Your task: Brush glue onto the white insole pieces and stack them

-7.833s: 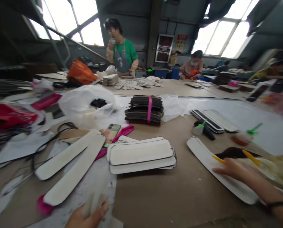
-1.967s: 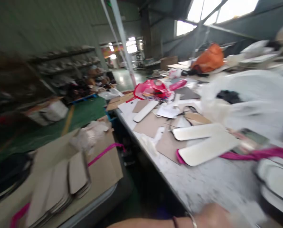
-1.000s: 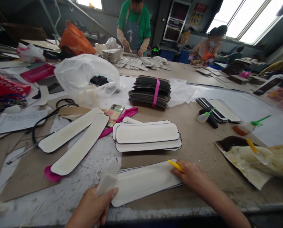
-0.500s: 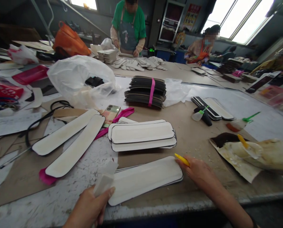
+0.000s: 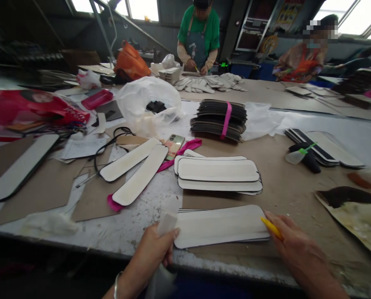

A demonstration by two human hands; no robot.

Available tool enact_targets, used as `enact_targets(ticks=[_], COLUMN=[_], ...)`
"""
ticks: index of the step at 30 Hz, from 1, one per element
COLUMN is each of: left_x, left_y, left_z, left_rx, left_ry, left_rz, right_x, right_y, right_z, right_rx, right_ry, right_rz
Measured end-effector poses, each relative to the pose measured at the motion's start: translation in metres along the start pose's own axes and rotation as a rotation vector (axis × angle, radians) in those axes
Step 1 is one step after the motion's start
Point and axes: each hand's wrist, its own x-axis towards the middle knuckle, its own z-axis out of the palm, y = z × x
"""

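Observation:
My left hand (image 5: 157, 247) is closed around a whitish, partly translucent strip (image 5: 167, 223); its thumb lies at the left end of a long white panel (image 5: 223, 226) with rounded corners. That panel tops a small stack whose dark edges show beneath it. My right hand (image 5: 294, 241) grips a slim yellow tool (image 5: 271, 227), its tip over the panel's right end. What kind of tool it is I cannot make out. Just behind lies a second pile of white panels (image 5: 218, 169) with dark outlines.
Two loose panels (image 5: 140, 174) and a phone (image 5: 174, 145) lie left of the pile. Farther back are a dark bundle (image 5: 218, 120) with a pink band and a clear plastic bag (image 5: 129, 97). A green-tipped bottle (image 5: 297, 155) lies right. A person (image 5: 199, 37) works across the table.
The view has turned left, so the table's contents sit farther right. The panel before me now lies more level. Both hands keep hold of the strip and the yellow tool.

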Motion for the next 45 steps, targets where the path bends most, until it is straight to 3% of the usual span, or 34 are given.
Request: enact_targets(ticks=[5, 10, 21, 26, 28, 31, 35, 39, 43, 45], left_x=[-0.003, -0.002, -0.015, -0.019, -0.016, -0.007, 0.000, 0.001, 0.005, 0.005], left_y=[-0.005, -0.017, -0.033, -0.031, -0.030, -0.027, -0.019, -0.013, -0.017, -0.017], left_z=[-0.001, 0.003, 0.011, 0.015, 0.015, 0.013, 0.011, 0.010, 0.008, 0.007], left_rx=[-0.088, -0.113, 0.127, 0.127, 0.053, -0.181, -0.362, -0.315, -0.166, -0.191], left_ry=[0.076, 0.192, 0.384, 0.527, 0.504, 0.349, 0.232, 0.149, 0.149, 0.127], left_rz=[0.052, 0.076, 0.134, 0.059, 0.035, 0.005, 0.003, 0.021, 0.044, 0.072], right_x=[0.000, -0.001, 0.000, 0.002, 0.004, 0.009, 0.015, 0.016, 0.016, 0.016], right_y=[0.001, -0.004, -0.002, -0.003, -0.004, -0.006, -0.010, -0.005, 0.007, 0.008], right_z=[0.010, 0.012, 0.010, -0.001, -0.010, -0.026, -0.042, -0.047, -0.046, -0.047], right_rx=[-0.083, -0.033, 0.122, 0.330, 0.439, 0.551, 0.611, 0.561, 0.516, 0.528], right_ry=[0.076, 0.171, 0.129, 0.103, 0.055, -0.055, -0.159, -0.241, -0.297, -0.319], right_rz=[-0.097, -0.078, -0.054, 0.014, 0.093, 0.227, 0.272, 0.250, 0.282, 0.283])
